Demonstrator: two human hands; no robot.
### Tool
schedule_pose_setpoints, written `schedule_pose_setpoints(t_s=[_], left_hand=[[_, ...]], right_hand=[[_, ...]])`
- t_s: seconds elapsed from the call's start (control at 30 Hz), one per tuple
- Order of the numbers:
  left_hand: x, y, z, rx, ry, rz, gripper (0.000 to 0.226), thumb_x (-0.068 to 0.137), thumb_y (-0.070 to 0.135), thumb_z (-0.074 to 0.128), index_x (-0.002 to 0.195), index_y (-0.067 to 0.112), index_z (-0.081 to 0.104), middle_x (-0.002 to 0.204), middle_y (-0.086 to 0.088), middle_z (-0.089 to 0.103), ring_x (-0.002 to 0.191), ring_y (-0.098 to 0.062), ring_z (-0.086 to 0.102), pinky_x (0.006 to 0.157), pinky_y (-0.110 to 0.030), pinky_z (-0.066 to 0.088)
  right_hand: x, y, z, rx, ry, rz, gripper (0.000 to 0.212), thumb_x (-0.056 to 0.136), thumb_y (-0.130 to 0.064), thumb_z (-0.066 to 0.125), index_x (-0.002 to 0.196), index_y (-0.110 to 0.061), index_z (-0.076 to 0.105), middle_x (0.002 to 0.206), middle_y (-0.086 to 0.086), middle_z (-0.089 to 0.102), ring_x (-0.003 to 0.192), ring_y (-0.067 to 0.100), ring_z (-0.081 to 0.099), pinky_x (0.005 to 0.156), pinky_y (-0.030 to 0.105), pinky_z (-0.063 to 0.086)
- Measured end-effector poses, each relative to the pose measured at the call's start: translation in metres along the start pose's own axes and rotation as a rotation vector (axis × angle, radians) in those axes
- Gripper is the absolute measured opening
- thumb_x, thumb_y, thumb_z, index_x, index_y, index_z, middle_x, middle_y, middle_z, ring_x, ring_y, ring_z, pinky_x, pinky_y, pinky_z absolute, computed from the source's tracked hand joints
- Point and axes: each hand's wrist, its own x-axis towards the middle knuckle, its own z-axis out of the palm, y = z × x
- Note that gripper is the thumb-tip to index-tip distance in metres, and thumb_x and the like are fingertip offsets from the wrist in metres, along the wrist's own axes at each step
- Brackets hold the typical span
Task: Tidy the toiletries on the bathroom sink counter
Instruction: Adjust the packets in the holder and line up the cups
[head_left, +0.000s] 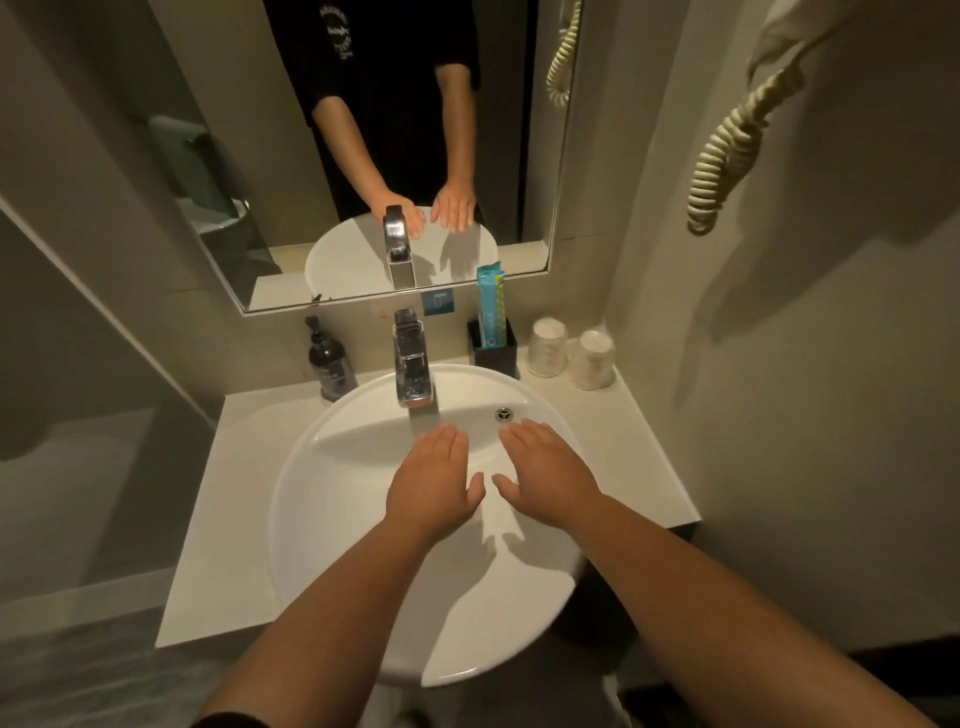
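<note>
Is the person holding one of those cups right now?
No. Both the left hand and the right hand hover flat and empty over the sink, while the two cups stand upside down on the counter.

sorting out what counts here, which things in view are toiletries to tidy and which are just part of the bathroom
Belongs to the job:
dark pump bottle
blue packet upright in the black holder
two wrapped cups

Just there:
tap
basin
mirror
coiled cord

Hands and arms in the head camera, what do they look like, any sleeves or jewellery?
Both forearms are bare. The left hand and right hand show no rings, watch or gloves. A dark sleeve edge shows on the left upper arm; the mirror reflects a black short-sleeved top.
</note>
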Motion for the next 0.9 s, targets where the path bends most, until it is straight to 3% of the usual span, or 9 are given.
schedule_pose_setpoints(t_s=[0.67,0.9], left_hand=[[0.118,-0.007,0.025,-0.008,-0.121,0.132,0.062,0.096,0.04,0.034,0.147,0.006,0.025,0.155,-0.014,0.025,0.143,-0.027,0.018,0.117,-0.037,0.007],[0.156,-0.012,0.047,-0.031,-0.034,0.1,0.059,0.096,0.038,0.035,0.145,0.005,0.03,0.153,-0.015,0.029,0.143,-0.027,0.021,0.118,-0.038,0.011]], right_hand=[[0.039,0.059,0.006,0.01,0.018,0.275,0.066,0.091,-0.047,0.045,0.146,-0.012,0.03,0.152,0.008,0.035,0.143,0.026,0.023,0.12,0.038,0.012],[0.07,0.086,0.016,0.041,0.041,0.294,0.063,0.092,-0.046,0.045,0.145,-0.013,0.033,0.151,0.006,0.037,0.143,0.023,0.024,0.117,0.033,0.012]])
